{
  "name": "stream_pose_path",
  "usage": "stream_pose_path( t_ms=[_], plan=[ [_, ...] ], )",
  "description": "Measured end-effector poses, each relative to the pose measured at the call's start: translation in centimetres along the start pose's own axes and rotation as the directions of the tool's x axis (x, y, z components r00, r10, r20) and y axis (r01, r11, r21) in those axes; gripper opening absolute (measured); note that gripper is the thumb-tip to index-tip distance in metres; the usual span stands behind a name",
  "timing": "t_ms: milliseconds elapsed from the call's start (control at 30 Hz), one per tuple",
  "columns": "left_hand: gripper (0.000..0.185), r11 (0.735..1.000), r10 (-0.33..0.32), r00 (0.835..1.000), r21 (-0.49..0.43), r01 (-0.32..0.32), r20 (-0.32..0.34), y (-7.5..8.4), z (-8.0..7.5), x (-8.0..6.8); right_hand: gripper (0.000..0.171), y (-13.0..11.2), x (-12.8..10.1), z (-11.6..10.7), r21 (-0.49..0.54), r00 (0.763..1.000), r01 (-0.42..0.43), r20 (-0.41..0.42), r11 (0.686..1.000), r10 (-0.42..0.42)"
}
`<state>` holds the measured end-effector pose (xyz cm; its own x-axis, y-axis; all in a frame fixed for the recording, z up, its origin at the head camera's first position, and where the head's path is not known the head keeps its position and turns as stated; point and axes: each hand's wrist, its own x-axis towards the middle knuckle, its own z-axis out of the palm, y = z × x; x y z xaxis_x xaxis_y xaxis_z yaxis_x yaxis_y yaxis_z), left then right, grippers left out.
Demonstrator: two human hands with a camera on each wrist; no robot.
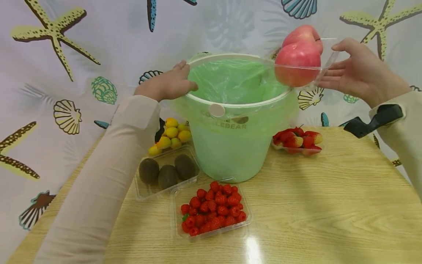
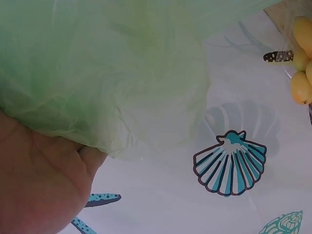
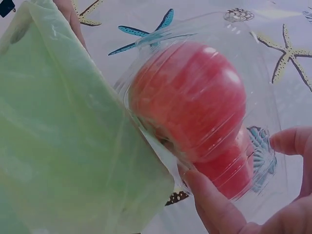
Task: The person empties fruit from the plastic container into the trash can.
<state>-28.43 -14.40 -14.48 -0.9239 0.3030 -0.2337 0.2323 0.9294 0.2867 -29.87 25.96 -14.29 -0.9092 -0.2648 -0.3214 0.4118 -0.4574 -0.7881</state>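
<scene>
Right grip [image 1: 361, 71] pinches a tilted box [image 3: 261, 95]; apples [image 1: 298, 60] left of it could tumble past the bucket [image 1: 230, 152] should it slip. Left grip [image 1: 166, 84], uncurled, rests atop the bucket.

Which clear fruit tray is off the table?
The red-apple tray, held up at the bucket rim by the right hand; the raspberry tray, kiwi tray and strawberry tray sit on the table.

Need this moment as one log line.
right grip: holds clear container of red apples near green bucket | left grip: at bucket's left rim | on table: raspberries, kiwis, strawberries
</scene>
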Motion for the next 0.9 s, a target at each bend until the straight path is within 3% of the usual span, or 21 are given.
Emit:
stream_pose_path(
  t_ms=[233,600,800,900],
  plan=[
    [0.073,1.000,0.005,1.000,0.002,-0.005,-0.012,0.0,0.1,-0.2,0.075,0.7,0.8,2.2,-0.033,1.000,-0.005,0.027,0.999,0.006],
    [0.072,1.000,0.005,1.000,-0.011,-0.005,-0.015,0.2,0.0,-0.2,0.081,1.6,1.4,5.4,-0.200,1.000,0.017,0.021,0.980,-0.013],
    [0.073,1.000,-0.003,1.000,-0.011,0.003,-0.016,0.0,0.1,-0.2,0.084,2.1,1.7,7.2,-0.360,0.997,0.064,-0.015,0.931,-0.075],
    [0.074,1.000,-0.005,1.000,-0.005,0.004,-0.016,0.0,0.1,-0.1,0.082,2.4,1.9,7.8,-0.468,0.995,0.084,-0.012,0.880,-0.101]
  ],
)
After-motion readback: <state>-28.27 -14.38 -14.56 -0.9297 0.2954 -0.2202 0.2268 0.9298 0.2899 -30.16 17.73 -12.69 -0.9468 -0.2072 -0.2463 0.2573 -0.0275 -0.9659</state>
